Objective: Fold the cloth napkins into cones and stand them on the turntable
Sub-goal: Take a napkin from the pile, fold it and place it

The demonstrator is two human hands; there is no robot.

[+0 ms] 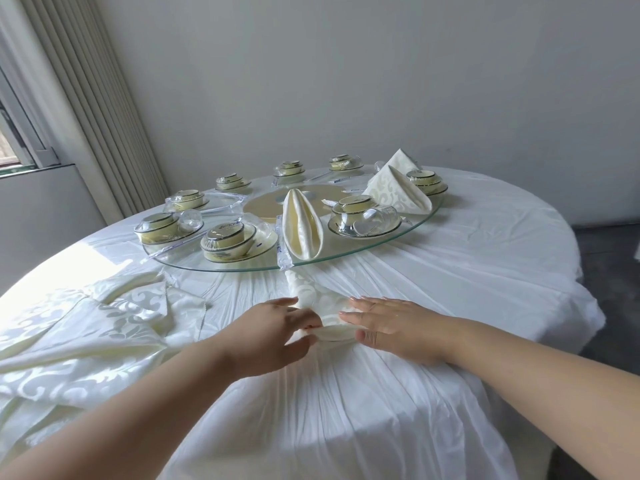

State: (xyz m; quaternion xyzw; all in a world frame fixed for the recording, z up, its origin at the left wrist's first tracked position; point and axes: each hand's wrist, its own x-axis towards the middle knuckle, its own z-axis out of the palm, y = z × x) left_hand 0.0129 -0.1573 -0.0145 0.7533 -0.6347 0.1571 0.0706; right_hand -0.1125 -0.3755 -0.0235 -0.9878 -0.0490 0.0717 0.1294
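Nearest, on the wrinkled white tablecloth [346,393]: left hand [277,327] pinching the near hem of the napkin being folded [313,299], fingers curled on the cloth; right hand [388,322] laid flat with straight fingers, pressing the napkin's right side down, clasping nothing. Probably the cuff turn at the cone's wide end. Best done by keeping the flat hand firm as an anchor, rolling the hem evenly and creasing hard, so that the base sits level and stands. Soft damask weave, cream with a pale scroll pattern, tapering to a point toward the turntable [420,225]. To the left, a loose heap of unfolded napkins [104,327], same fabric. Farther off, clear glass disc carrying film-wrapped bowl sets, one standing cone [303,226] at its near rim, two more [398,190] far right.
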